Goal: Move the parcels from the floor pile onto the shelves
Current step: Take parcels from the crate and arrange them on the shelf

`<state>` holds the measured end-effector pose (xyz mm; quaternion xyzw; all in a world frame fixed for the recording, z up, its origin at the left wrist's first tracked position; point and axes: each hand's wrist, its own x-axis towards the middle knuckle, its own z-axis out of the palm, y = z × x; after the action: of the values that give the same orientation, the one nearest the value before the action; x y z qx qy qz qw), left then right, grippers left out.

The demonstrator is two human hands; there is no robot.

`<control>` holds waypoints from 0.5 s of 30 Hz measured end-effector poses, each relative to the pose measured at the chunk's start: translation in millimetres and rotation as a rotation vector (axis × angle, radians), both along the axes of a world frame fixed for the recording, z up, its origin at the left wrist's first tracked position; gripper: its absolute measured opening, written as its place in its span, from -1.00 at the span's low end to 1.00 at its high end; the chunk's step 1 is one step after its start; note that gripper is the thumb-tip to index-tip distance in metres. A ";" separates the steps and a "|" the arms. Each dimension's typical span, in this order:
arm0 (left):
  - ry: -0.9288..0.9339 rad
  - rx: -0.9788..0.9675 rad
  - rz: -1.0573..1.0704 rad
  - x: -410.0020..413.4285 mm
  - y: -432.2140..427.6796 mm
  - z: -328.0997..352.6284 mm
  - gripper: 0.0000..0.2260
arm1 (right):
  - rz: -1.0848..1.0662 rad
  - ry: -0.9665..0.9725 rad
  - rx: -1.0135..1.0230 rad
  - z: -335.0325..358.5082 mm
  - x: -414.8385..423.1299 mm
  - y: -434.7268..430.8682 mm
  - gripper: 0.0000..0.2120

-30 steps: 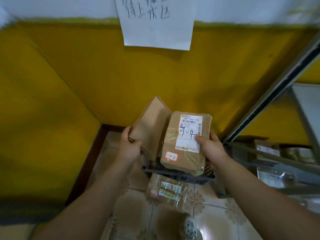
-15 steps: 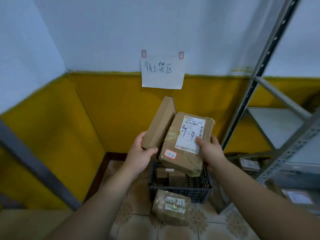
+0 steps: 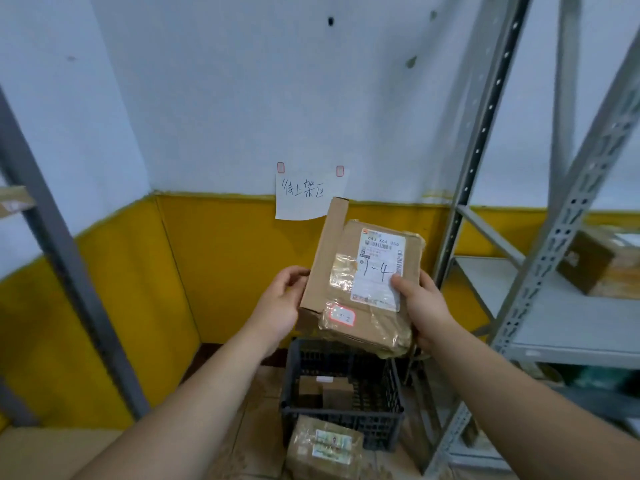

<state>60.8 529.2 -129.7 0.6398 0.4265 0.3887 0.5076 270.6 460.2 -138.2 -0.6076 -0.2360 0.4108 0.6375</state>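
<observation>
I hold two parcels in front of me, above a black crate [image 3: 346, 415]. My right hand [image 3: 420, 308] grips the taped brown parcel [image 3: 367, 296], thumb on its white label marked "7-4". Behind it stands a plain cardboard box [image 3: 325, 251], its left edge held by my left hand [image 3: 278, 304]. Small brown boxes [image 3: 323, 391] lie inside the crate. Another taped parcel [image 3: 323, 448] sits on the floor in front of the crate. The grey metal shelf [image 3: 540, 313] is to the right.
A brown box [image 3: 595, 261] rests on the right shelf's board. A grey rack post [image 3: 65, 258] slants up on the left. A handwritten paper sign [image 3: 304, 197] hangs on the yellow and white wall. Tiled floor lies below.
Both hands have lifted the two parcels up from the crate, and my view has tilted upward, showing more wall and the shelf on the right.
</observation>
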 end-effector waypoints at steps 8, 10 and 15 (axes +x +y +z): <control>-0.043 -0.317 -0.155 34.3 -57.5 11.4 -0.31 | 0.070 0.033 0.069 16.8 40.9 -65.3 -0.57; -0.038 -0.302 -0.107 40.3 -74.1 11.8 -0.22 | 0.072 0.027 0.073 16.7 50.0 -80.9 -0.56; 0.024 -0.067 0.150 42.5 -106.5 6.2 -0.30 | 0.074 -0.032 0.068 10.2 71.9 -117.8 -0.52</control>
<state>103.3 422.7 -123.5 0.5933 0.4922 0.4034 0.4930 342.4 342.4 -128.0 -0.5831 -0.2822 0.4160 0.6382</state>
